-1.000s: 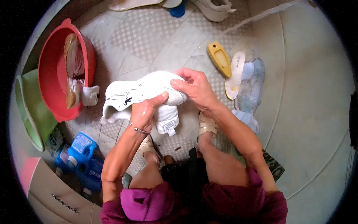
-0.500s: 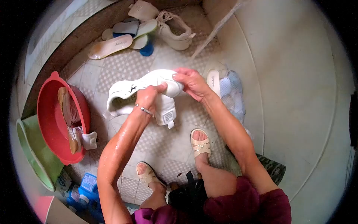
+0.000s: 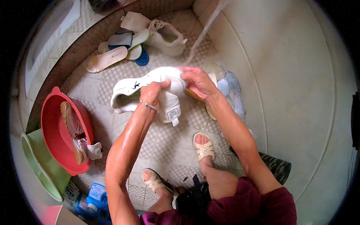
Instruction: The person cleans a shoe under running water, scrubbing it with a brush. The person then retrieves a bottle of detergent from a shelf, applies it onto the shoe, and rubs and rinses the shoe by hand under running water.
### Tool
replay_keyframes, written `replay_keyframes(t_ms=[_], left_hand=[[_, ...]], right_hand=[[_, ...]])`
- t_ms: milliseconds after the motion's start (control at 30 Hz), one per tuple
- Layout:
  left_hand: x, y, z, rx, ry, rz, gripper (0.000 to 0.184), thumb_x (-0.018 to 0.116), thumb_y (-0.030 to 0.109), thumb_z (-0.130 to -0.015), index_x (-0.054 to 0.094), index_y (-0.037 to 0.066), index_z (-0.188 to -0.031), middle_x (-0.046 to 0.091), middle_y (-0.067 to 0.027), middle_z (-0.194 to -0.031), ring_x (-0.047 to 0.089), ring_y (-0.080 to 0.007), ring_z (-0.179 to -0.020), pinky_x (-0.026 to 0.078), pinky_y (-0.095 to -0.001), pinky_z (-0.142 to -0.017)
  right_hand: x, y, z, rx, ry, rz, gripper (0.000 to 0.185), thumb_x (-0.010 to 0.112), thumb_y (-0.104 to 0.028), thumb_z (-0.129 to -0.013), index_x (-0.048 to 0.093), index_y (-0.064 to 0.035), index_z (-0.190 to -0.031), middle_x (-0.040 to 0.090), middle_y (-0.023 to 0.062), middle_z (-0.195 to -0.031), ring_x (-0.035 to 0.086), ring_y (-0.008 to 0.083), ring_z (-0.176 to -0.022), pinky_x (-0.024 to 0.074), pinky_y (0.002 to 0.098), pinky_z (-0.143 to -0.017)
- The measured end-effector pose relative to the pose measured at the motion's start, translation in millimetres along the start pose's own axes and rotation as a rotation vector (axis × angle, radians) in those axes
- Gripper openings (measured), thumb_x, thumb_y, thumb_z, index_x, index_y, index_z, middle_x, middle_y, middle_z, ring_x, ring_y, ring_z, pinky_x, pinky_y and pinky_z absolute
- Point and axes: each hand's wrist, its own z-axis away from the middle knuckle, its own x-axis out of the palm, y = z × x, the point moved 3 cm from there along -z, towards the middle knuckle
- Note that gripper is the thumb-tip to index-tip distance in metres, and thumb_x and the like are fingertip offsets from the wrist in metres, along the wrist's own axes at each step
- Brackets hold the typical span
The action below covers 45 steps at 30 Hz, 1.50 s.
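Observation:
A wet white shoe (image 3: 125, 88) is held in the air between both my hands, its opening facing left and its tongue (image 3: 170, 103) hanging down with a printed label. My left hand (image 3: 152, 93) is closed round the shoe's middle, thumb on the upper. At the toe end, my right hand (image 3: 198, 83) grips the shoe with bent fingers, some hidden behind it. A stream of water (image 3: 204, 33) comes down from the top, its lower end meeting the area behind my right hand.
A red basin (image 3: 56, 129) holding another shoe (image 3: 71, 123) stands at left, beside a green basin (image 3: 41, 161). Blue bottles (image 3: 97, 197) sit at lower left. Insoles (image 3: 108, 60) and an off-white shoe (image 3: 167, 41) lie behind, with a bluish mesh item (image 3: 234, 93) at right.
The view has shifted a little, so the basins and floor items appear displaced. Both hands keep their hold on the shoe, and my right wrist has turned slightly at the toe.

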Motion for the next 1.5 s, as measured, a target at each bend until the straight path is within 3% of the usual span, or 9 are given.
replay_keyframes(t_ms=[133,267,567,833,1033,1267,1333,1433,1500], left_hand=[[2,4,-5,0.024,0.008,-0.042,0.034,0.063,0.002,-0.071,0.055,-0.003,-0.104,0.061,-0.0125,-0.093,0.059,-0.0254,-0.083,0.048,-0.0352,-0.075],[1,2,-6,-0.029,0.092,-0.099,0.034,0.064,0.002,-0.070,0.055,-0.005,-0.103,0.061,-0.0130,-0.092,0.060,-0.0264,-0.079,0.048,-0.0364,-0.070],[3,2,2,0.033,0.007,-0.078,0.034,0.064,0.001,-0.069,0.055,-0.007,-0.101,0.060,-0.0133,-0.095,0.059,-0.0241,-0.082,0.047,-0.0333,-0.074],[-2,-2,-4,0.106,0.036,-0.227,0.036,0.067,0.005,-0.069,0.056,-0.006,-0.102,0.060,-0.0129,-0.095,0.058,-0.0226,-0.084,0.045,-0.0318,-0.075],[-8,-6,-4,-0.027,0.016,-0.071,0.035,0.066,0.003,-0.071,0.056,-0.006,-0.102,0.060,-0.0122,-0.095,0.058,-0.0228,-0.084,0.046,-0.0317,-0.076],[-3,-2,1,0.076,-0.039,-0.119,0.035,0.066,0.001,-0.070,0.056,-0.004,-0.104,0.061,-0.0121,-0.095,0.060,-0.0243,-0.082,0.048,-0.0351,-0.074],[-3,-1,1,0.130,-0.048,-0.161,0.035,0.067,0.002,-0.070,0.056,-0.004,-0.104,0.061,-0.0118,-0.095,0.060,-0.0241,-0.082,0.048,-0.0348,-0.074],[-7,-2,0,0.005,0.043,-0.126,0.036,0.067,0.003,-0.070,0.056,-0.004,-0.104,0.062,-0.0113,-0.094,0.060,-0.0235,-0.082,0.048,-0.0342,-0.074],[-13,-6,-6,-0.019,-0.028,0.002,0.035,0.067,0.003,-0.070,0.056,-0.004,-0.104,0.062,-0.0117,-0.094,0.060,-0.0237,-0.083,0.048,-0.0338,-0.074]], right_hand=[[-5,6,-17,-0.002,0.017,0.074,0.020,0.062,-0.007,-0.079,0.057,0.0047,-0.094,0.061,0.0090,-0.088,0.059,0.0138,-0.077,0.0488,0.0258,-0.070],[-7,14,-25,-0.049,0.250,0.267,0.017,0.066,-0.007,-0.077,0.059,0.0032,-0.089,0.061,0.0080,-0.084,0.058,0.0125,-0.074,0.0476,0.0243,-0.066],[-10,2,-1,0.023,0.032,-0.001,0.025,0.059,-0.001,-0.076,0.056,0.0074,-0.099,0.060,0.0104,-0.093,0.057,0.0154,-0.084,0.0464,0.0268,-0.077],[-4,13,-25,-0.017,0.251,0.377,0.020,0.066,-0.007,-0.075,0.057,0.0027,-0.091,0.060,0.0074,-0.086,0.057,0.0110,-0.073,0.0470,0.0249,-0.063],[-7,9,-1,-0.004,0.031,0.060,0.022,0.066,-0.006,-0.075,0.057,0.0024,-0.092,0.060,0.0064,-0.087,0.057,0.0112,-0.074,0.0464,0.0239,-0.064],[-4,12,-13,-0.037,0.075,0.162,0.019,0.065,-0.006,-0.074,0.058,0.0020,-0.091,0.059,0.0047,-0.085,0.056,0.0106,-0.073,0.0454,0.0226,-0.063],[4,10,-17,-0.096,0.272,0.447,0.017,0.065,-0.006,-0.074,0.058,0.0019,-0.088,0.059,0.0040,-0.083,0.055,0.0102,-0.071,0.0451,0.0228,-0.061],[-1,15,-22,-0.013,0.188,0.466,0.028,0.060,-0.002,-0.077,0.055,0.0045,-0.104,0.059,0.0103,-0.095,0.058,0.0149,-0.082,0.0474,0.0245,-0.071],[-6,14,-9,-0.007,0.127,0.330,0.024,0.061,-0.004,-0.077,0.057,0.0039,-0.099,0.059,0.0071,-0.089,0.057,0.0127,-0.077,0.0463,0.0235,-0.066]])
